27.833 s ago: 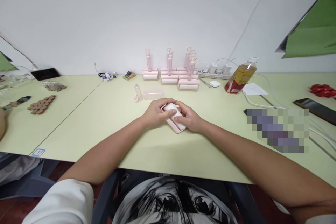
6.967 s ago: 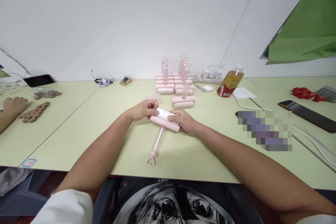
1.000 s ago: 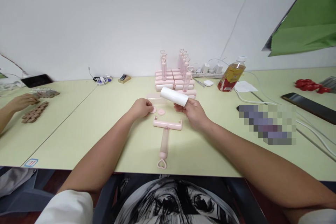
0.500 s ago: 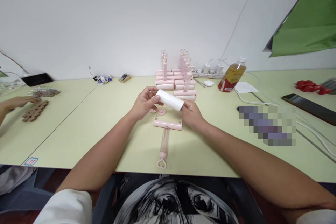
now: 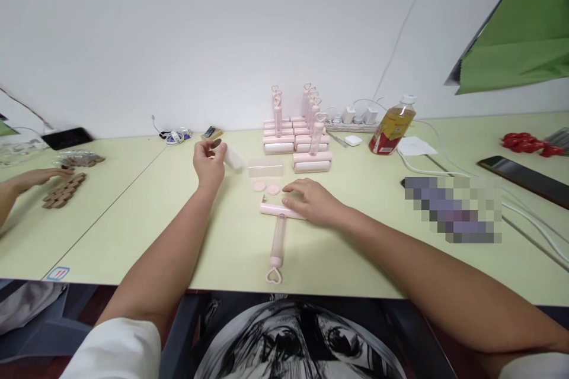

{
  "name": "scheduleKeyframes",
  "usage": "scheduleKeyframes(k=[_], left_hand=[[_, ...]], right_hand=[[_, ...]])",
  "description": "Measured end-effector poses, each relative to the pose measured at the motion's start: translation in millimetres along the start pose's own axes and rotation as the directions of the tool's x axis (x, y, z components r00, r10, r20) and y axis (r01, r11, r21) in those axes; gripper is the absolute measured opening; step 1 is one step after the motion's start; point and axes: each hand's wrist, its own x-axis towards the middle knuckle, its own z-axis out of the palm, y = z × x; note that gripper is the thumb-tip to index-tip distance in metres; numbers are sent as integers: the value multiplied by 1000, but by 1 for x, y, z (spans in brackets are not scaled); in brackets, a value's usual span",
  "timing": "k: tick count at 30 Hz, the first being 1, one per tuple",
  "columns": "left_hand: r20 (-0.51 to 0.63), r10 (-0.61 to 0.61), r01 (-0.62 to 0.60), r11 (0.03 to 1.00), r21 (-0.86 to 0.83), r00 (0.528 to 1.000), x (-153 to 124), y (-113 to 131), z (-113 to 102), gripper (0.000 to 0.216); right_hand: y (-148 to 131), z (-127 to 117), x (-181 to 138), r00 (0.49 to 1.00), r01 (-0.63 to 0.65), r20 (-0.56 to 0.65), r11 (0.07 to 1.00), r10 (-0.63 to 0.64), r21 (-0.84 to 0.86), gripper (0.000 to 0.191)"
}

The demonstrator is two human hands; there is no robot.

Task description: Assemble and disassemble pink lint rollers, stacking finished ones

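Observation:
My left hand (image 5: 208, 164) is raised to the left and closed around a white paper roll (image 5: 232, 158), which points away from me. My right hand (image 5: 309, 202) lies on the head of a pink lint-roller frame (image 5: 276, 209) on the table, fingers stretched over it. The frame's clear pink handle (image 5: 278, 239) with a heart end points toward me. Two small pink round caps (image 5: 267, 188) lie just behind the frame, and a clear cover (image 5: 265, 168) sits behind them.
Several assembled pink rollers (image 5: 297, 137) stand at the back centre. A bottle (image 5: 392, 127), power strip (image 5: 355, 119), cables and a phone (image 5: 522, 173) are to the right. Another person's hand (image 5: 31, 178) rests by brown pieces (image 5: 62, 190) at far left.
The white roll passed from both hands to my left hand alone, which carried it up and left. My right hand dropped onto the roller frame.

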Motion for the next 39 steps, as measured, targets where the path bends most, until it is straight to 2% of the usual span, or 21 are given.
scheduleKeyframes(k=[4,7,10,12,14,15,17,19,21,23,25,29,31,39], left_hand=[[199,-54,32,993,111,979,-9,-11,9,31],[262,-68,25,986,165,963,-11,-13,12,40],[198,53,-98,970,224,979,-13,-5,9,47],[196,203,-248,938,242,959,-17,8,6,34],[355,302,-387,900,201,885,-24,23,4,18],[483,309,-432,887,165,819,-29,30,4,17],[723,261,-471,877,99,639,-39,40,7,19],[859,170,-475,875,93,483,-47,43,10,21],[914,81,-479,868,131,397,-51,42,14,24],[934,20,-487,858,167,357,-51,39,17,27],[938,-5,-496,848,188,347,-51,36,19,27],[913,-24,-528,809,257,407,-51,32,22,29],[907,-22,-545,794,271,420,-52,31,23,31],[923,-2,-557,797,233,384,-52,30,20,30]], right_hand=[[1,1,-2,996,46,79,998,-42,-49,34],[3,4,-1,986,109,131,993,-103,-38,34],[3,5,-1,970,193,160,981,-186,-28,23],[3,4,0,961,225,172,974,-217,-31,22],[2,4,0,951,251,200,967,-236,-51,23],[2,4,0,945,264,216,963,-246,-61,23],[2,4,0,931,294,244,954,-271,-63,23],[3,4,0,917,325,259,945,-303,-45,22],[4,5,0,908,341,267,940,-322,-28,23],[4,6,0,908,340,269,940,-323,-18,23],[4,7,0,911,331,264,943,-316,-13,23],[6,8,0,911,340,249,940,-329,-3,23],[7,8,1,907,354,243,935,-345,6,23],[5,7,0,913,334,249,943,-324,3,22]])
